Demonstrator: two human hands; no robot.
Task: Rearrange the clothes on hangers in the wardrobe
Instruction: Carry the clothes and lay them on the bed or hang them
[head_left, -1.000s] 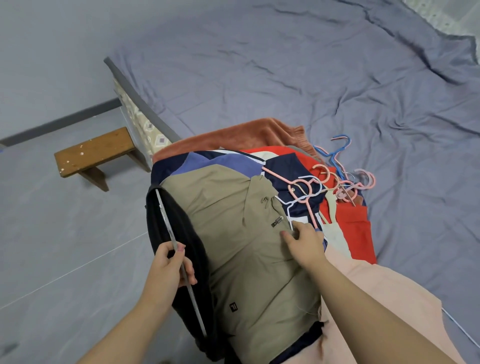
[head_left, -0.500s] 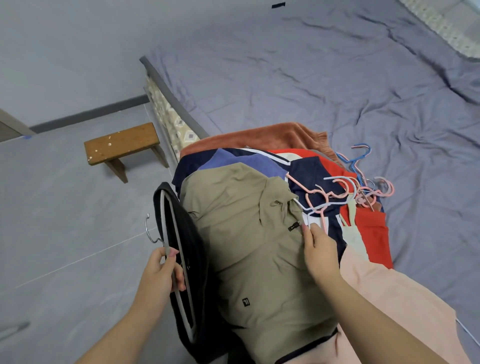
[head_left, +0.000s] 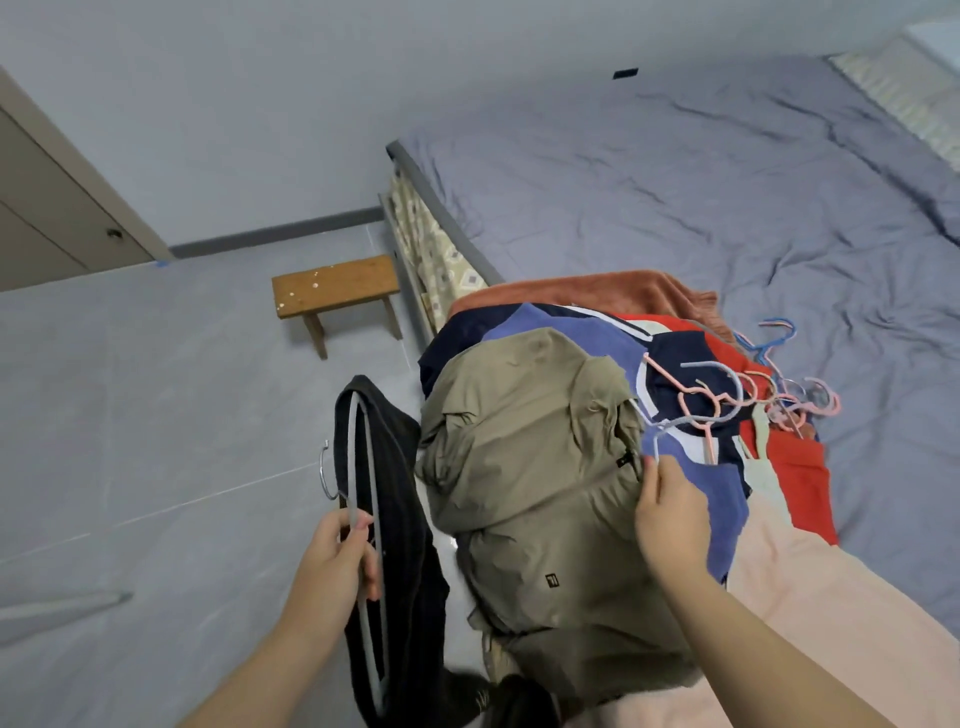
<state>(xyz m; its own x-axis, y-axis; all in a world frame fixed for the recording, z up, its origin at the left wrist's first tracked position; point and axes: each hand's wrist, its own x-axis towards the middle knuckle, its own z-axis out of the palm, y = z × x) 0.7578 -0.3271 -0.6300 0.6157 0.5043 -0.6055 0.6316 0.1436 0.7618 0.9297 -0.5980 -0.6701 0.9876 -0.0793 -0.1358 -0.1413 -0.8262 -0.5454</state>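
Head view, everything placed off the khaki jacket (head_left: 530, 467), which lies on top of a clothes pile at the corner of the bed (head_left: 675, 182).

- Left hand (head_left: 337, 564): clenched round the grey hanger (head_left: 365, 457), left of the jacket, over the floor (head_left: 130, 415). Metal hook sticks out away from the jacket. The black garment (head_left: 410, 499) hangs on it and touches the jacket's left edge.
- Right hand (head_left: 672, 519): at the jacket's right edge, fingertips pinching the lower end of a pale hanger (head_left: 691, 420). Its wire runs up and away from the jacket.
- Under and behind the jacket: blue-and-navy garment (head_left: 571, 332), then a rust-coloured garment (head_left: 597, 291) further back.
- Right of the jacket: red garment (head_left: 800, 467) with a tangle of pink and blue hangers (head_left: 800, 405) on it.
- Near right of the jacket: peach garment (head_left: 810, 597), under the right forearm.
- Back left of the jacket: wooden stool (head_left: 335, 283) on the floor, just beside the bed frame.
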